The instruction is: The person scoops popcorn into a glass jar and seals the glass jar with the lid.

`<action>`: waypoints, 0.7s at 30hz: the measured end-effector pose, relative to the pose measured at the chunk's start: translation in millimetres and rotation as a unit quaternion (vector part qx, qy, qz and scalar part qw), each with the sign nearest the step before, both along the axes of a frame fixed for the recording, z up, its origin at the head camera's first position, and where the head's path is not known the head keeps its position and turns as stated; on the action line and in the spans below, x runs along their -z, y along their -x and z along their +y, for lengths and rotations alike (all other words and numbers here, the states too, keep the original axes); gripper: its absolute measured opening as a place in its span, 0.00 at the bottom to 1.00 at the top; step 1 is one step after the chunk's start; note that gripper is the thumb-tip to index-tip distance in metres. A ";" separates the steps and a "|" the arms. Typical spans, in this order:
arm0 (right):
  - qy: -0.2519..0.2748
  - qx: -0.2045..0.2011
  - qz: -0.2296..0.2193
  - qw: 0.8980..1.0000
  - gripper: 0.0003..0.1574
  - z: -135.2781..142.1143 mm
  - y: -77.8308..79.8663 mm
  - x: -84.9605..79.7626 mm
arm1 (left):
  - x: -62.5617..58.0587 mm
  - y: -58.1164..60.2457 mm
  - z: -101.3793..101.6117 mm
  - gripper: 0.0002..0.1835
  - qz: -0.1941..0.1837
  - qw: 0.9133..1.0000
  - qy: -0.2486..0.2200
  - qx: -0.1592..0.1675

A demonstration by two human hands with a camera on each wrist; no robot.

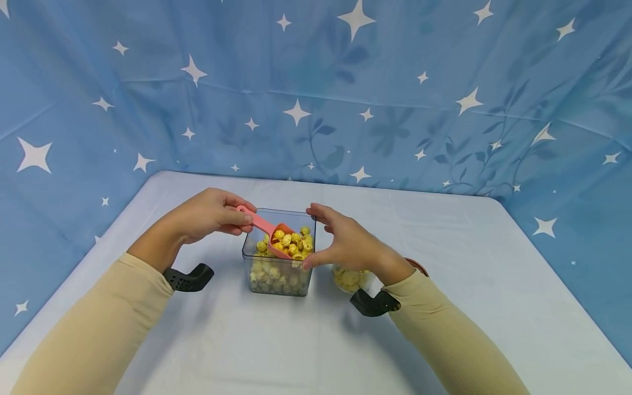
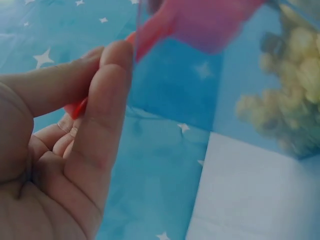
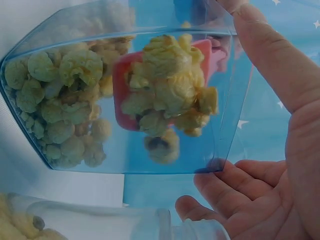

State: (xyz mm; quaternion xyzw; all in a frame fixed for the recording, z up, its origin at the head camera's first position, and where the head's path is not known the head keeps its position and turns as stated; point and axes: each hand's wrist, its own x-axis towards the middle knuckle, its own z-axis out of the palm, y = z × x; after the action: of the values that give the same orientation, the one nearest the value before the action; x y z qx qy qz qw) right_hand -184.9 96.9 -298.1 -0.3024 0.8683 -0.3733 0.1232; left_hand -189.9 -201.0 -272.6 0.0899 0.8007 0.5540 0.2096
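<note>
My left hand (image 1: pixel 212 215) pinches the end of the handle of a pink scoop (image 1: pixel 261 223). Several pieces of yellow popcorn (image 1: pixel 292 241) fill the bowl of the scoop, which lies inside a clear square container (image 1: pixel 281 277). Paler popcorn (image 3: pixel 70 110) is heaped in the container below. My right hand (image 1: pixel 348 241) steadies the container from its right side, thumb at the near corner and fingertips at the far one. In the left wrist view, the scoop's handle runs from between the thumb and fingers of the left hand (image 2: pixel 85 125).
A clear jar (image 1: pixel 349 278) with pale popcorn in it stands just right of the container, partly under my right wrist. White cloth covers the table (image 1: pixel 237 340). A blue star-patterned curtain (image 1: pixel 316 82) hangs behind and along both sides.
</note>
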 end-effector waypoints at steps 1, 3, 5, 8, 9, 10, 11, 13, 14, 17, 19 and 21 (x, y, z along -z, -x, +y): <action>0.000 0.000 0.000 1.000 0.71 -0.1 0.1 0.0 | 1.1 -0.4 -1.5 0.25 0.000 1.000 -0.001 -0.003; 0.000 0.002 0.000 1.000 0.71 -0.3 0.4 0.1 | 3.6 -1.1 -4.6 0.25 0.001 1.000 -0.006 -0.008; 0.000 0.004 -0.001 1.000 0.71 -0.3 0.6 0.1 | 6.4 -1.6 -7.1 0.25 0.001 1.000 -0.019 -0.011; 0.000 0.006 -0.004 1.000 0.71 0.0 0.7 -0.2 | 11.2 -2.2 -10.1 0.25 -0.008 0.999 -0.046 -0.014; 0.000 0.005 -0.004 1.000 0.71 0.0 0.7 -0.2 | 12.8 -2.3 -11.0 0.25 -0.011 0.998 -0.052 -0.014; 0.002 0.004 -0.004 1.000 0.71 0.0 0.8 -0.2 | 14.1 -2.5 -12.0 0.26 -0.013 0.998 -0.059 -0.016; 0.002 0.004 -0.004 1.000 0.71 0.0 0.9 -0.1 | 15.2 -2.7 -13.0 0.26 -0.014 0.998 -0.062 -0.016; 0.004 0.003 -0.005 1.000 0.70 -0.3 1.2 0.3 | 16.5 -3.3 -15.2 0.26 -0.012 0.998 -0.066 -0.019; 0.004 0.003 -0.006 1.000 0.70 -0.4 1.2 0.4 | 16.8 -3.5 -16.2 0.25 -0.010 0.998 -0.067 -0.019; 0.003 0.006 -0.007 1.000 0.70 -0.6 0.8 0.3 | 17.5 -4.3 -17.9 0.26 -0.007 0.997 -0.076 -0.022; 0.002 0.007 -0.007 1.000 0.70 -0.5 0.4 0.0 | 18.4 -4.9 -18.1 0.26 -0.010 0.996 -0.084 -0.025; 0.002 0.008 -0.008 1.000 0.71 -0.8 0.5 0.4 | 20.7 -5.1 -18.2 0.26 -0.012 0.995 -0.094 -0.028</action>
State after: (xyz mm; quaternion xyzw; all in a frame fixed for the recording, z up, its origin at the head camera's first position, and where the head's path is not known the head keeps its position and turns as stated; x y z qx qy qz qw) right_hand -185.3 96.1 -298.4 -0.2931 0.8687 -0.3786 0.1269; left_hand -184.8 -219.2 -293.3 0.0800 0.7445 0.6338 0.1938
